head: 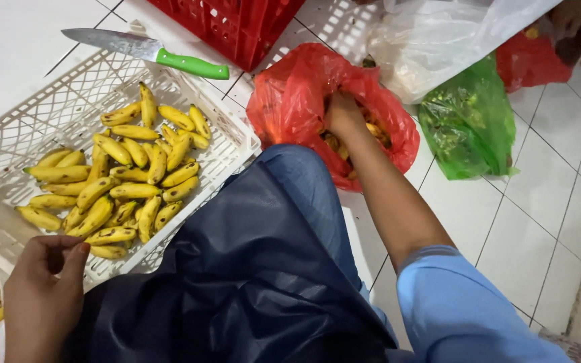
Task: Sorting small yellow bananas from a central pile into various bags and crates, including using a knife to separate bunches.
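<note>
White tile floor (pixel 539 222) | two hands: right hand (pixel 344 114) in red bag (pixel 290 101) | one knife (pixel 149 48)

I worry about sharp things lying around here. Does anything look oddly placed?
Yes: a green-handled knife lies bare across the far rim of the white crate holding the bananas, its blade jutting past the edge. Otherwise nothing is spilled.

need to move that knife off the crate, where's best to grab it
Take the knife by its green handle, coming from the right end. It lies flat across the white crate's far rim, blade pointing left, so the handle end is the safe side and free to reach.
</note>
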